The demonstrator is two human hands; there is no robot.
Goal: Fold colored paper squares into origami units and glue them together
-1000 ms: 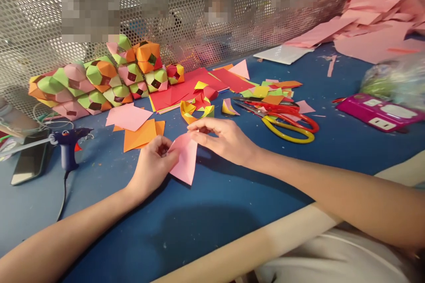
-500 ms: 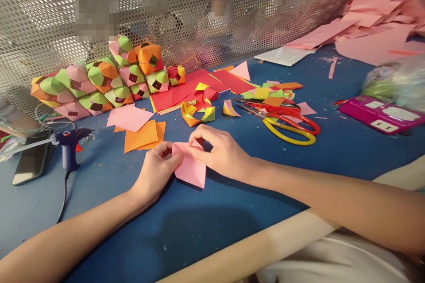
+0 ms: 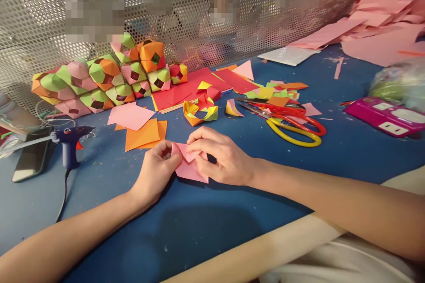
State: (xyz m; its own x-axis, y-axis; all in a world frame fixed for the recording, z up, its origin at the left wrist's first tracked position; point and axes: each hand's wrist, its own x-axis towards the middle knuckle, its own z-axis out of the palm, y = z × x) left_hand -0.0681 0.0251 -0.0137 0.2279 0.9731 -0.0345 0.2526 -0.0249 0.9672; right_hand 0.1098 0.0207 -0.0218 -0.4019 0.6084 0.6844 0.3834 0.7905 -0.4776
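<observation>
A small sheet of pink paper [image 3: 190,172] is held just above the blue table between both hands. My left hand [image 3: 158,166] pinches its left edge, thumb on top. My right hand [image 3: 222,154] is closed on the upper right part, fingertips pressing a fold that has been turned down across the top. The fingers cover the paper's right side. Beyond the hands sits a partly built ring of folded red, yellow and green paper [image 3: 210,114]. Orange squares [image 3: 141,136] and pink squares [image 3: 132,116] lie up and left of my left hand.
Joined folded-paper balls [image 3: 102,73] stand along the perforated metal screen [image 3: 186,22]. At left are a glue gun [image 3: 69,148] with its cord and a phone [image 3: 31,154]. Scissors with yellow and red handles [image 3: 294,132] lie right; a magenta power strip [image 3: 381,117] is farther right.
My right fingers have moved over the paper's top and folded its upper edge down towards me. My left hand keeps its pinch. The view has shifted slightly.
</observation>
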